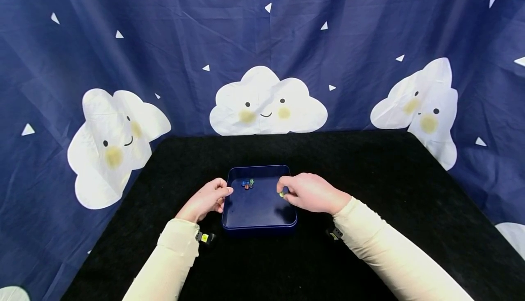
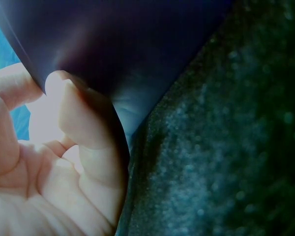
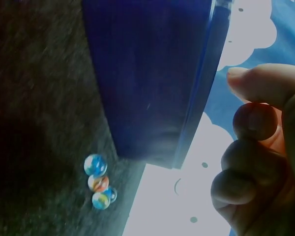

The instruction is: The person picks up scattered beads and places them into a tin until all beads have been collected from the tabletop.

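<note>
a dark blue square tray (image 1: 259, 221) is seen on a black cloth-covered table (image 1: 369, 178), in front of a navy backdrop printed with white clouds (image 1: 268, 103). the tray's left rim is gripped by the left hand (image 1: 207, 199), the fingers (image 2: 86, 123) curled against the wall and the thumb over the edge. a single marble (image 3: 254, 121) is pinched between the thumb and fingertips of the right hand (image 1: 311, 192), which is held just inside the tray's right rim, low over the floor of the tray. a small cluster of glass marbles (image 1: 248, 183) is gathered near the tray's far-left corner, apart from both hands.

the step in hand is judged to be the handling of one marble over the tray while the tray is steadied. whether the marble is being set down or lifted out cannot be told. for the next move a light, controlled pinch is called for, since a marble rolls freely on the smooth tray floor.
</note>
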Demonstrator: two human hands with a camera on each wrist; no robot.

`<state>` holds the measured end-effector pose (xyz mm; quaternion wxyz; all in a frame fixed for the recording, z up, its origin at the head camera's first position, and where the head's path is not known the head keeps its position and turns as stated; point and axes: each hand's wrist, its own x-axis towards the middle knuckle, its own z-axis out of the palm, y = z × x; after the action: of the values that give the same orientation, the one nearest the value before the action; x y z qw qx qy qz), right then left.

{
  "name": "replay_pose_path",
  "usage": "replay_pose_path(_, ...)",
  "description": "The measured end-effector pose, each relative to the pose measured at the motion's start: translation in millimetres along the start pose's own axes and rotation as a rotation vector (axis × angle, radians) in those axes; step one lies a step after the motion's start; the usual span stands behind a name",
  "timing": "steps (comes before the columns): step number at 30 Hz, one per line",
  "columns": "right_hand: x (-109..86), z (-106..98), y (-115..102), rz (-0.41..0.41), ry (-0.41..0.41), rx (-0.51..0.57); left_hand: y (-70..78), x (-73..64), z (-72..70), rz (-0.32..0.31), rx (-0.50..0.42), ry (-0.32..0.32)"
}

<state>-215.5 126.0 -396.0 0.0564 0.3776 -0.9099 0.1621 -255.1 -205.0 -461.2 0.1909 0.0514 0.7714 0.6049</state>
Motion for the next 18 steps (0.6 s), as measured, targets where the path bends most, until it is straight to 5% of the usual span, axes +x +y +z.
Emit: replay_pose_path(18, -13.6, -2.2, 15.1, 0.133, 0.029, -0.014, 0.1, -0.4, -0.5, 0.008, 0.009, -0.010)
